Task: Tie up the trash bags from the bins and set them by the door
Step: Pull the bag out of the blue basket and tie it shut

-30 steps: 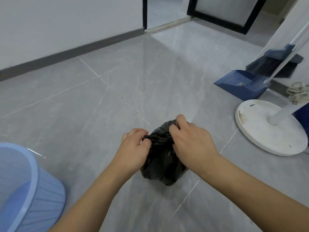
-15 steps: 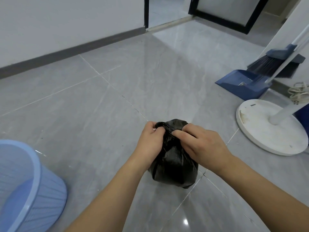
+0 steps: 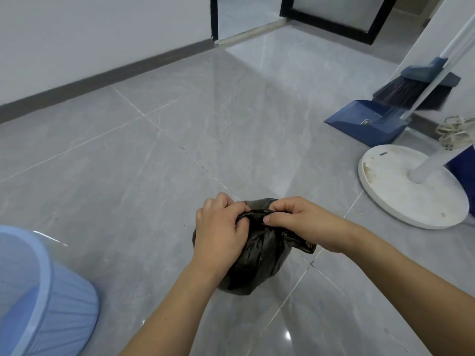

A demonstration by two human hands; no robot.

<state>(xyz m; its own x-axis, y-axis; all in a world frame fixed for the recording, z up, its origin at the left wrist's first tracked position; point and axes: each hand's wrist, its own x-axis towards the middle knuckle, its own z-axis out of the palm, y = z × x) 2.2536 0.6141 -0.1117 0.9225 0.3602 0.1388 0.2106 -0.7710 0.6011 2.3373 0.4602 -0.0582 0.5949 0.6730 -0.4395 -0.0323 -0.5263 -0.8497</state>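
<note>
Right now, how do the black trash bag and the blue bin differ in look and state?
The black trash bag is dark, crinkled and soft; the blue bin is pale, ribbed and rigid. The bag's mouth is gathered shut, pinched by the left hand and right hand; the bin's mouth is open and nobody touches it. The bag sits mid-frame; the bin is cut off at the lower left. Both rest on the grey tiled floor.

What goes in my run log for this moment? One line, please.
step: tying | black trash bag: on floor, neck gathered | left hand: pinches neck | right hand: pinches neck | blue bin: beside, left
</note>
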